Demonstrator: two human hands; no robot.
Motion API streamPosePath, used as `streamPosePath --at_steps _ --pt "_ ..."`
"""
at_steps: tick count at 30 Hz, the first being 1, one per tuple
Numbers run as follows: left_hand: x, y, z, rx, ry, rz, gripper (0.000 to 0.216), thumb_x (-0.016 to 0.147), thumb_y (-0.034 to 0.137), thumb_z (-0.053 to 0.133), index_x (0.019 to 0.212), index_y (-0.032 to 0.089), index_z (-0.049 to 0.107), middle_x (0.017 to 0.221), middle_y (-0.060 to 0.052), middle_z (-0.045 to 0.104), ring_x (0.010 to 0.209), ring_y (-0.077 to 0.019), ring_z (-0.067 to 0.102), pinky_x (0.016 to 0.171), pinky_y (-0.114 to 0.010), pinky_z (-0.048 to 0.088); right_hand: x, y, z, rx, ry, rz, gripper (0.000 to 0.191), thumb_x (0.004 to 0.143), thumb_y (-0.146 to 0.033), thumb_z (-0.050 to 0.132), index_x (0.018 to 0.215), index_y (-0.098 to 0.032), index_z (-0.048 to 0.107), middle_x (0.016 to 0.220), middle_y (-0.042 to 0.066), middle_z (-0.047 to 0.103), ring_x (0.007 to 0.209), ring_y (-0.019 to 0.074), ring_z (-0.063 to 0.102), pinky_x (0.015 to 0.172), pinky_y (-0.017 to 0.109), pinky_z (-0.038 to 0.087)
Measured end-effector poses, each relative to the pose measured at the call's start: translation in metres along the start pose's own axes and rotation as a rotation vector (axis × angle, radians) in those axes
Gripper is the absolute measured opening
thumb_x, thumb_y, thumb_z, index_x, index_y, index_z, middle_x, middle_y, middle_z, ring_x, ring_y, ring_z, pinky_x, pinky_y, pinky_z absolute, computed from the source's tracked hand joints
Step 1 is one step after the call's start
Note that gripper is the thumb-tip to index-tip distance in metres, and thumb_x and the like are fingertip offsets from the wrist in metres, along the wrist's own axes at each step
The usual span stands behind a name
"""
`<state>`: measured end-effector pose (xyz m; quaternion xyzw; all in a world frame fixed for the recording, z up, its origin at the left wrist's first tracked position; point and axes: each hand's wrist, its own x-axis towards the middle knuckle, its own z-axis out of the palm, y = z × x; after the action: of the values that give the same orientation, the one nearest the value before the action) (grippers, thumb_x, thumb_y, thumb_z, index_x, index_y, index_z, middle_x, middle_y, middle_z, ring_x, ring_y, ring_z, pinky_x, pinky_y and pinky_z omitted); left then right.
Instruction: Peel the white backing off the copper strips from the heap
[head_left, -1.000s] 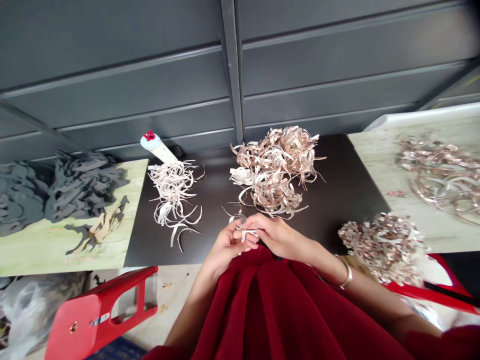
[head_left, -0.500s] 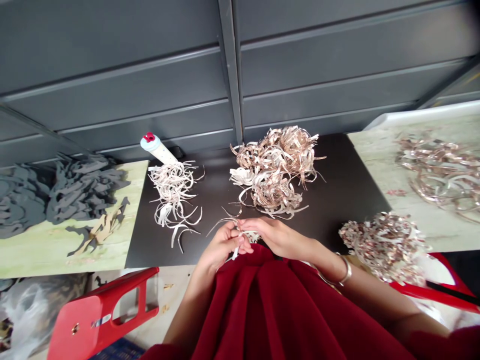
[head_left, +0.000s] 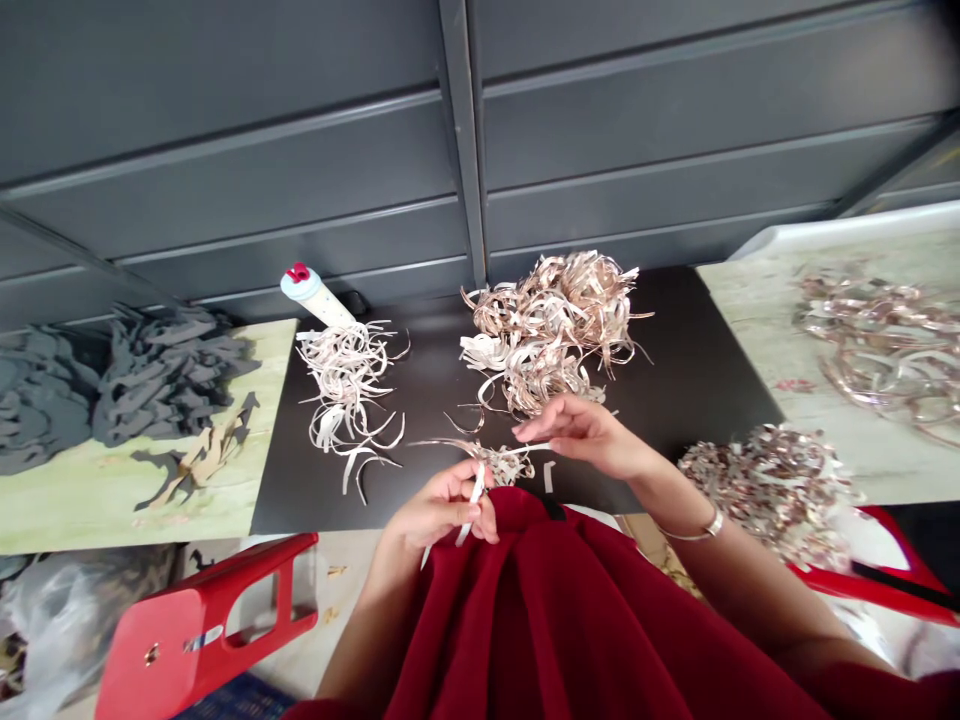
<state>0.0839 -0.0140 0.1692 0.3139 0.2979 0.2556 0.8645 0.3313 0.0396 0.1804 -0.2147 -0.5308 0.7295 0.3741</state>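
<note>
The left hand (head_left: 442, 508) pinches a pale strip (head_left: 475, 497), at 7 o'clock from the curled strip heap (head_left: 547, 335). The right hand (head_left: 581, 435) is open, holding nothing. Risk: a slackened pinch could drop the strip onto the red garment (head_left: 525, 620).

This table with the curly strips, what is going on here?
A person sits at a dark table working with bare hands. Their left hand pinches a white strip, and their open right hand is close to a small tangle of strips. Ahead lie a large pile of pinkish metallic strips and a paler pile, with a white bottle with a red cap behind it.
</note>
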Motion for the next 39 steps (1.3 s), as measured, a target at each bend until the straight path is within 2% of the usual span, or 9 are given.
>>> streamPosePath --at_steps 6,9,12,17,23,26,29,34,39 --pt "0.009 0.015 0.011 0.347 0.218 0.079 0.042 0.074 0.051 0.067 0.066 0.013 0.054 0.051 0.003 0.05 0.044 -0.0056 0.044 0.045 -0.019 0.034 0.005 -0.001 0.02 0.057 -0.021 -0.005 0.015 0.085 -0.027 0.065 0.094 -0.016 0.059 0.098 0.008 0.071 0.102 0.0188 0.064 0.093 0.04 0.048" --pt "0.013 0.018 0.013 0.475 0.359 0.053 0.044 0.076 0.056 0.061 0.081 0.013 0.059 0.049 0.003 0.054 0.04 -0.008 0.047 0.042 -0.019 0.035 0.007 0.001 0.022 0.074 0.027 -0.017 0.016 0.082 -0.028 0.067 0.092 -0.017 0.061 0.094 0.006 0.071 0.1 0.0192 0.065 0.092 0.04 0.049" --pt "0.012 0.019 0.014 0.471 0.438 0.069 0.043 0.078 0.053 0.06 0.093 0.013 0.06 0.047 0.003 0.057 0.039 -0.0093 0.05 0.043 -0.019 0.034 0.005 0.005 0.017 0.107 0.148 -0.038 0.013 0.076 -0.026 0.073 0.08 -0.019 0.062 0.087 0.003 0.072 0.096 0.0191 0.066 0.089 0.039 0.051" --pt "0.009 0.012 0.013 0.466 0.455 0.046 0.04 0.079 0.053 0.057 0.076 0.013 0.063 0.033 0.007 0.044 0.029 -0.0057 0.032 0.041 -0.019 0.024 -0.001 0.014 0.004 0.161 0.362 0.004 0.033 0.063 -0.023 0.079 0.055 -0.019 0.047 0.075 0.0 0.072 0.088 0.0212 0.069 0.085 0.041 0.054" --pt "0.002 0.01 0.016 0.757 0.42 -0.061 0.037 0.084 0.046 0.047 0.078 0.015 0.066 0.036 0.006 0.045 0.034 -0.0092 0.039 0.047 -0.021 0.031 -0.003 0.03 -0.026 0.255 0.471 0.062 0.034 0.057 -0.01 0.07 0.053 -0.019 0.037 0.071 -0.005 0.069 0.081 0.018 0.07 0.084 0.042 0.055" --pt "-0.003 0.017 0.019 1.114 0.518 -0.102 0.031 0.088 0.032 0.042 0.077 0.019 0.068 0.044 0.004 0.055 0.045 -0.0127 0.051 0.057 -0.022 0.036 -0.001 0.03 -0.037 0.252 0.566 0.07 0.017 0.066 -0.017 0.063 0.062 -0.022 0.047 0.074 -0.002 0.069 0.08 0.0182 0.069 0.084 0.043 0.054" --pt "-0.005 0.021 0.024 1.418 0.565 -0.138 0.031 0.088 0.025 0.042 0.071 0.022 0.067 0.064 -0.001 0.068 0.064 -0.0164 0.062 0.064 -0.023 0.037 0.001 0.026 -0.028 -0.022 0.648 0.006 0.009 0.081 -0.03 0.056 0.078 -0.022 0.057 0.081 0.002 0.068 0.082 0.0187 0.067 0.084 0.041 0.052" --pt "0.001 0.019 0.034 1.694 0.489 -0.186 0.032 0.091 0.028 0.039 0.078 0.023 0.068 0.079 -0.004 0.07 0.072 -0.0191 0.063 0.06 -0.025 0.033 0.013 0.027 0.018 -0.739 0.236 -0.091 0.024 0.078 -0.039 0.069 0.09 -0.02 0.062 0.093 0.006 0.067 0.09 0.0204 0.061 0.083 0.037 0.047" --pt "0.001 0.015 0.037 1.781 0.476 -0.165 0.034 0.092 0.027 0.038 0.079 0.021 0.069 0.078 -0.008 0.069 0.07 -0.0223 0.063 0.06 -0.028 0.035 0.025 0.04 0.038 -1.001 0.087 -0.164 0.02 0.077 -0.031 0.072 0.071 -0.018 0.059 0.073 0.002 0.063 0.076 0.0178 0.055 0.071 0.03 0.045"
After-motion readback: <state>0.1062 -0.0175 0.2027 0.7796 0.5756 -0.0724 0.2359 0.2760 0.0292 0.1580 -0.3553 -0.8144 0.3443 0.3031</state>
